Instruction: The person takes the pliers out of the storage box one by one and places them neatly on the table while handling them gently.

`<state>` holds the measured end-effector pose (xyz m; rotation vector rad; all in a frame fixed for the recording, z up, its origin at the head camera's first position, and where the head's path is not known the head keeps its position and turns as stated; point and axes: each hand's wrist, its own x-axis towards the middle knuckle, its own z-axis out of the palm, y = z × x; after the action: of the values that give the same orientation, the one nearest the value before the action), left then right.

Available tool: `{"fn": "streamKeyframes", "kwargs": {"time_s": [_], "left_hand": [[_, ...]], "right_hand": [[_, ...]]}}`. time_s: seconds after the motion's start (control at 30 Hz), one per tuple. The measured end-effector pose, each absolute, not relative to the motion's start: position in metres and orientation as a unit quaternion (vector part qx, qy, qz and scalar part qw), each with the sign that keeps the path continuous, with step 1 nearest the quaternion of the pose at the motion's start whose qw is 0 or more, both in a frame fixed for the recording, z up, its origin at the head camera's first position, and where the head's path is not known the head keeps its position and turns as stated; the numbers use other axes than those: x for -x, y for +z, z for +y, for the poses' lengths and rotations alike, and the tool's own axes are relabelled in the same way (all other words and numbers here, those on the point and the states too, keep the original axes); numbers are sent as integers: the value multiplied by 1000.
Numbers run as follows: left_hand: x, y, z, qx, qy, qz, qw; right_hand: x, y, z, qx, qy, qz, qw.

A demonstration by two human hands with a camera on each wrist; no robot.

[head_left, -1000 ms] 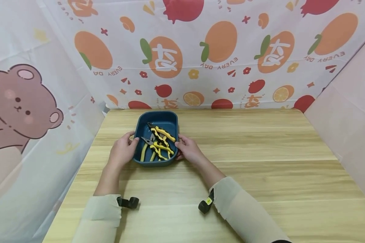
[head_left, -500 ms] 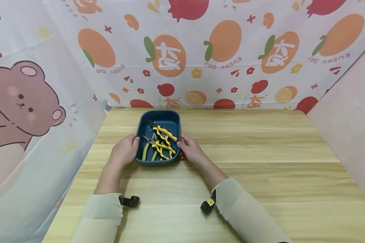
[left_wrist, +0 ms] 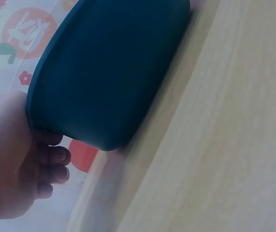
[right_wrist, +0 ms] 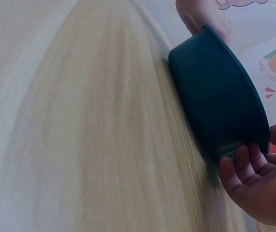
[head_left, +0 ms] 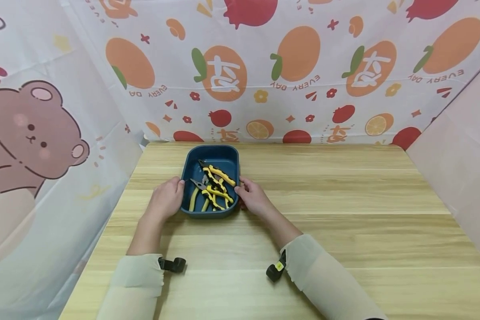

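A dark blue plastic box [head_left: 210,215] with rounded corners is at the far left of the table. Inside lie several pliers with yellow and black handles: one pair [head_left: 222,174] toward the back, another long-nosed pair [head_left: 220,194] nearer the front. Plain yellow handles [head_left: 194,199] show beneath them, their heads partly covered. My left hand [head_left: 167,198] grips the left rim, its fingertips curled in against the outer wall [left_wrist: 99,72] in the left wrist view. My right hand [head_left: 254,195] holds the right side, thumb at the rim and fingers [right_wrist: 243,162] under the wall.
The wood-grain table [head_left: 336,213] extends to the right and toward me. A white cloth with fruit prints [head_left: 260,89] hangs behind the back edge, and a bear-print cloth [head_left: 36,133] hangs on the left. Each sleeve carries a small black camera [head_left: 178,265].
The head view has shifted a little, so everything appears slightly further right. My left fingers have drawn in closer at the rim. Box and pliers keep their arrangement.
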<state>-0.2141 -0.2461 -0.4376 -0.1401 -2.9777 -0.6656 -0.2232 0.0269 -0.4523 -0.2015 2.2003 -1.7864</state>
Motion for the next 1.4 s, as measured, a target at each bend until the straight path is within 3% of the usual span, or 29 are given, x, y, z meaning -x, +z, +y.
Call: {"fn": "streamKeyframes", "kwargs": {"time_s": [0.3, 0.5, 0.73, 1.1, 1.4], "left_hand": [[214, -435, -242, 45, -218, -974, 37], [214, -434, -243, 43, -216, -975, 33], [214, -436, -245, 38, -221, -974, 29], [212, -437, -244, 32, -225, -974, 24], [213, -436, -243, 36, -228, -972, 38]], "right_hand": [[229, -452, 25, 54, -605, 786, 114], [234, -445, 20, 63, -539, 840, 28], [239, -435, 10, 159, -380, 905, -108], [249, -430, -15, 287, -192, 917, -199], [256, -424, -31, 272, -185, 935, -128]]}}
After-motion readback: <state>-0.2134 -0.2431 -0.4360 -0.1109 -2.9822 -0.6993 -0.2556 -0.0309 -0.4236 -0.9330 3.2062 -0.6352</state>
